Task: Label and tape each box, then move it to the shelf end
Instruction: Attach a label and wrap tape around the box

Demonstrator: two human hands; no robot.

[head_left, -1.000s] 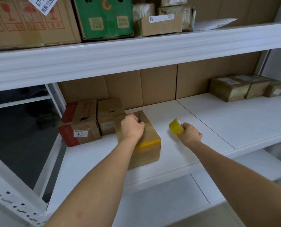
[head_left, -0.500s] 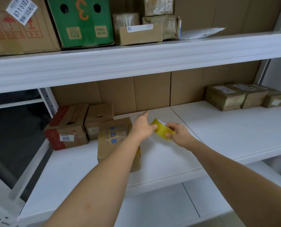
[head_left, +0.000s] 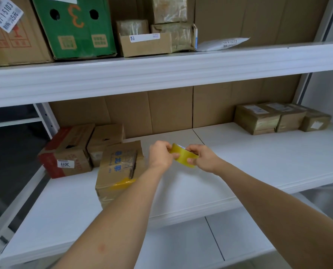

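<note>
Head view: both hands' fingers pinch the yellow tape roll beside a blue-printed box; another box's label reads 3011.

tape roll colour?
Translucent yellow roll of packing tape, held in both hands; head view.

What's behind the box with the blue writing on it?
Behind the box with blue writing stands a smaller plain cardboard box, and behind that the brown cardboard back wall. The small box's lower front is covered, so anything low between them is hidden.
</note>
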